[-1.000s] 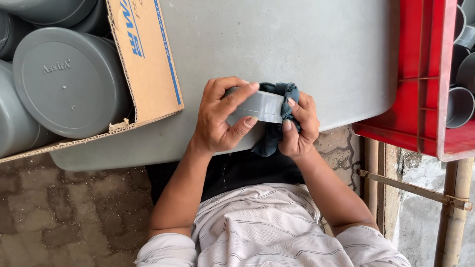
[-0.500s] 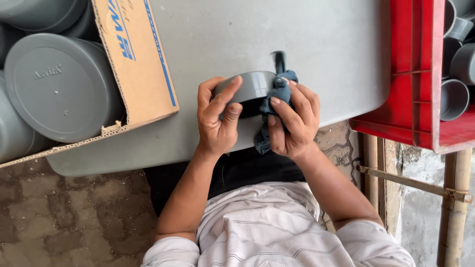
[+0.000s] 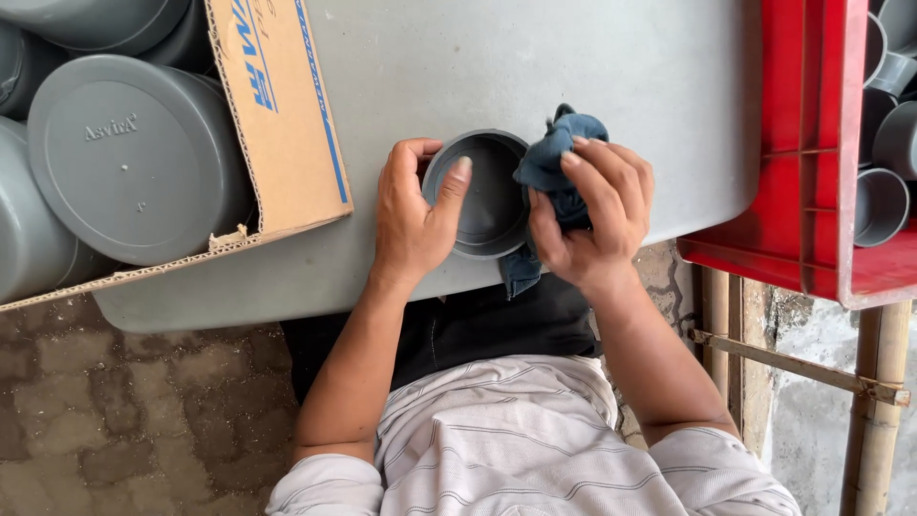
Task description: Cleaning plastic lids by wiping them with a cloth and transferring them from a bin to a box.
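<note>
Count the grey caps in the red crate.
4 at least partly visible in the red crate, all along the frame's right edge: one at top, one below it, one mid-edge, one lowest. More may lie out of frame.

The person is wearing a short-sleeved shirt point(image 3: 535, 440) in a pale grey-white cloth with thin dark stripes crossing it in a loose check. The 2 sleeves are ending above the elbows, leaving both forearms bare. Dark trousers point(image 3: 458, 330) are showing below the shirt. The left hand point(image 3: 411, 220) and right hand point(image 3: 592, 215) are wearing no gloves, rings or watch.
</note>
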